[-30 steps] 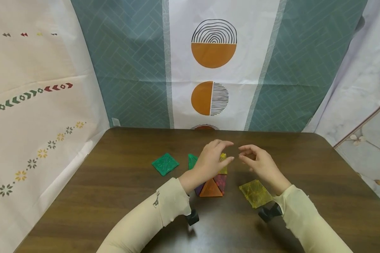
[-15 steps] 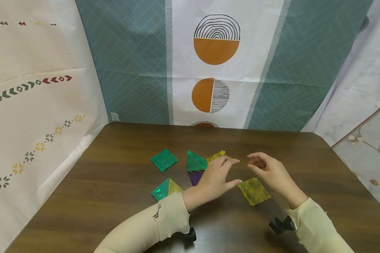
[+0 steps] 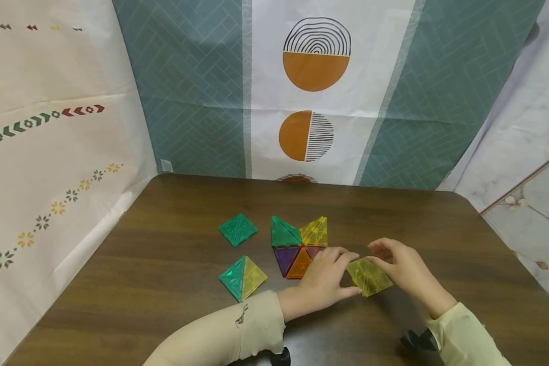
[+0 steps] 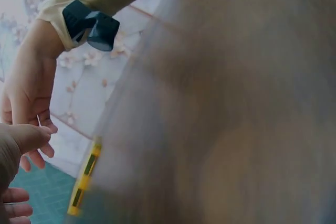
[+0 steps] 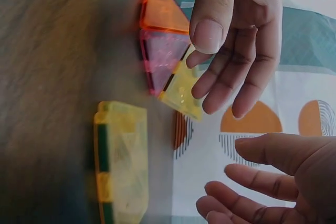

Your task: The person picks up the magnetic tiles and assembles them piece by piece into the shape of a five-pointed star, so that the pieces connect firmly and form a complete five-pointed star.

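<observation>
Flat on the table lies a yellow translucent magnetic tile stack (image 3: 368, 277), squarish and turned at an angle. My left hand (image 3: 327, 279) reaches over from its left side, thumb and fingers spread apart, fingertips right by its left edge. On the far right side my right hand (image 3: 404, 267) hovers with loosely bent fingers, its fingertips overlapping the stack's upper corner in the head view. Neither hand grips anything. From the right wrist, the stack (image 5: 123, 163) shows edge-on, apart from the fingers of both hands.
Left of the hands is a joined figure of triangle tiles: green (image 3: 283, 234), yellow (image 3: 317, 233), purple (image 3: 285, 258), orange (image 3: 299, 265) and magenta, partly covered by my left hand. Further left lie a green square (image 3: 238, 230) and a green-and-yellow square (image 3: 242, 278).
Both hands have come down from above the joined figure toward the yellow tile stack, moving right and nearer to me. The figure and the green-and-yellow square have become uncovered.
</observation>
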Motion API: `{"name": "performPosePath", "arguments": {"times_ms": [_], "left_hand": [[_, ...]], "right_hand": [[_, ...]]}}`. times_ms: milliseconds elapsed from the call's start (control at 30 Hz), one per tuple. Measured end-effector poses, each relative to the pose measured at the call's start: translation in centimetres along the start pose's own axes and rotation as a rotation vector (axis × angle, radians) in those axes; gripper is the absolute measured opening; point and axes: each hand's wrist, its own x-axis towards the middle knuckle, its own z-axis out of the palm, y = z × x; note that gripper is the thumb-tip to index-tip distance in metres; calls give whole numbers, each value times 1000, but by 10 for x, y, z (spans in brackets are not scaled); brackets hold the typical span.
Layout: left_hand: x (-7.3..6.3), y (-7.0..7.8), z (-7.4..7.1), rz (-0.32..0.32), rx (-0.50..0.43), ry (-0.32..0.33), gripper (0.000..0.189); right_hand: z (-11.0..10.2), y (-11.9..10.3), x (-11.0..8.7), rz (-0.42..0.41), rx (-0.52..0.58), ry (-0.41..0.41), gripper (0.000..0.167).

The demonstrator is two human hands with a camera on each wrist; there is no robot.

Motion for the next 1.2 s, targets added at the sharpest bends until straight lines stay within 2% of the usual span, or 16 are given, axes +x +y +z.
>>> {"name": "performPosePath", "arguments": {"times_ms": [300, 500, 667, 767, 867, 1067, 1200], "left_hand": [[3, 7, 20, -31, 74, -33, 71], [6, 6, 30, -48, 120, -13, 74], [10, 8, 36, -59, 182, -70, 78], [12, 9, 40, -55, 219, -81, 79], [13, 9, 42, -47, 236, -62, 79], [13, 9, 41, -40, 208, -3, 78], [13, 10, 39, -48, 192, 62, 76]], "right_hand": [[2, 16, -7, 80, -74, -110, 30], [5, 25, -9, 121, -122, -146, 34], [8, 29, -11, 143, -141, -172, 32], [11, 29, -11, 138, -129, -165, 30], [12, 29, -11, 125, -119, -158, 27], [11, 30, -10, 118, -93, -167, 27], [7, 30, -11, 151, 43, -192, 33]]}}
